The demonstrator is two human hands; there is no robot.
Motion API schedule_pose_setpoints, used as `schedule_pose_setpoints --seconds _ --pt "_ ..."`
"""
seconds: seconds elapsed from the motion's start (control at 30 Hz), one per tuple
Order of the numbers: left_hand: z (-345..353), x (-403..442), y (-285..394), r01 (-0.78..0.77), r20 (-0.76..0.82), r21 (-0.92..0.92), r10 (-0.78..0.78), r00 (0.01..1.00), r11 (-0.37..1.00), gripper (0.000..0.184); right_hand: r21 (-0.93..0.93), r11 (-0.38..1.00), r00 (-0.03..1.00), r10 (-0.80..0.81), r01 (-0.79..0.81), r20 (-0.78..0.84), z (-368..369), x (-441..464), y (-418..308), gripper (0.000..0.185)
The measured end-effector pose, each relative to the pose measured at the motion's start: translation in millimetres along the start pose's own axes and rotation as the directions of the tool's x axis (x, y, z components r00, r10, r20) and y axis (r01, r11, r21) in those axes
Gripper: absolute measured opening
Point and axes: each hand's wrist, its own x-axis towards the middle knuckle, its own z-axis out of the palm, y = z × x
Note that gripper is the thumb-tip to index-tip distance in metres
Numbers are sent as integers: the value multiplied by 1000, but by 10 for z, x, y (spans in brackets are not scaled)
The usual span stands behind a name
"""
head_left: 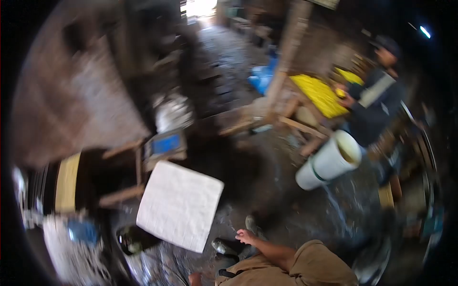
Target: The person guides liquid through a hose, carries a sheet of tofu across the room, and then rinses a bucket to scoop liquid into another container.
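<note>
My right hand [245, 236] is in front of my body, at the end of a bent forearm. Its fingers look loosely apart, and I see nothing in them, though the picture is blurred. Only a small part of my left hand [194, 279] shows at the bottom edge, with its fingers hidden. Nearest to both hands is a square, white, flat-topped surface [181, 205], apart from the right hand. My shoes [223, 247] are on the dark floor below.
A tall white cylinder [329, 159] with a dark band leans at right. Behind it, a person [377, 100] handles yellow material [319, 95] on a bench. A blue bag [261, 78] lies near a wooden post [288, 52]. A dark round container [131, 240] stands at lower left.
</note>
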Motion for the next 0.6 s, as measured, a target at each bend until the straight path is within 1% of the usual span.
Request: schedule_pose_setpoints --seconds 0.03,0.07,0.1,0.13,0.17,0.2,0.27,0.3,0.33,0.4,0.43,0.5,0.53,0.57,0.6 --pt "-139 -32 166 3 70 -137 6 998 991 22 7 998 997 70 -70 -15 -153 -184 55 42" --pt "-241 -64 348 94 164 -377 -33 986 922 22 72 995 993 73 -67 -90 -371 -369 121 42" --pt "-362 -59 534 158 236 -474 -48 971 866 21 104 990 980 116 -100 -164 -552 -572 172 41" --pt "-415 -44 732 178 281 -505 -34 959 844 21 138 982 963 154 -126 -220 -738 -687 310 41" --pt "-459 -36 958 168 308 -510 -3 951 844 20 261 957 930 208 -129 -302 -947 -719 533 37" --pt "-495 -5 1188 144 335 -506 40 941 850 20 315 943 913 216 -104 -346 -1108 -840 637 37" --pt "-505 -16 1708 72 373 -495 137 918 866 19 601 799 837 329 -1 -436 -1552 -1160 909 32" --pt "-486 -41 1975 22 391 -484 194 900 875 19 677 729 799 344 103 -493 -1706 -1374 1052 29" --pt "-455 176 2159 -17 427 -486 254 868 874 19 693 707 765 367 141 -530 -1618 -1365 1095 29" --pt "-20 -77 2695 -113 448 -468 345 825 876 18 721 638 728 354 270 -586 -1890 -1688 1565 22" --pt "423 -299 2991 -136 456 -439 350 818 888 17 725 624 711 367 290 -600 -2005 -1866 1778 22" --pt "1298 -951 3657 -186 453 -357 344 823 915 14 702 688 677 428 185 -598 -2343 -2288 2192 17" --pt "1684 -1230 3955 -215 435 -298 332 837 930 13 714 673 677 435 194 -593 -2503 -2455 2356 17" --pt "1956 -1261 4215 -244 430 -245 330 840 938 13 732 617 635 448 289 -629 -2585 -2482 2416 15" --pt "2357 -1232 4364 -76 743 -393 365 561 917 33 744 548 598 468 382 -651 -2787 -2658 2556 13"
